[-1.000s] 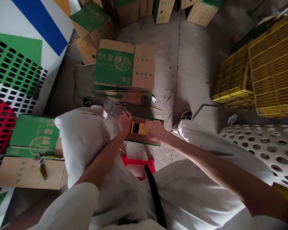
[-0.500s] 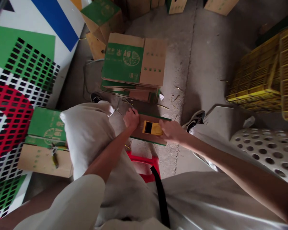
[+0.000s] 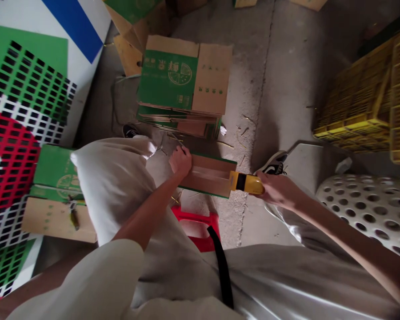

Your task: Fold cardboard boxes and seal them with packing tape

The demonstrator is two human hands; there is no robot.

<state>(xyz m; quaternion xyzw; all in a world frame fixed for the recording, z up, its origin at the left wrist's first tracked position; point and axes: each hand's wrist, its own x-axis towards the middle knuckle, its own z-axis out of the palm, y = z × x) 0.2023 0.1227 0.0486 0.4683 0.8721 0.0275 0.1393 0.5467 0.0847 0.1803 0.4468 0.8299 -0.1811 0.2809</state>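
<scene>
One yellow tool (image 3: 253, 184) is clamped in the right hand (image 3: 276, 189); left hand (image 3: 180, 161) touches cardboard (image 3: 208, 180), fingers' hold unclear.

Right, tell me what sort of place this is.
Probably a packing area, perhaps for fruit: there's a stack of flattened cardboard cartons printed with a citrus-slice design, yellow slatted plastic crates at the right, and a bare concrete floor.

Matt cardboard carton (image 3: 203, 181), plastic crates (image 3: 356, 100)
</scene>
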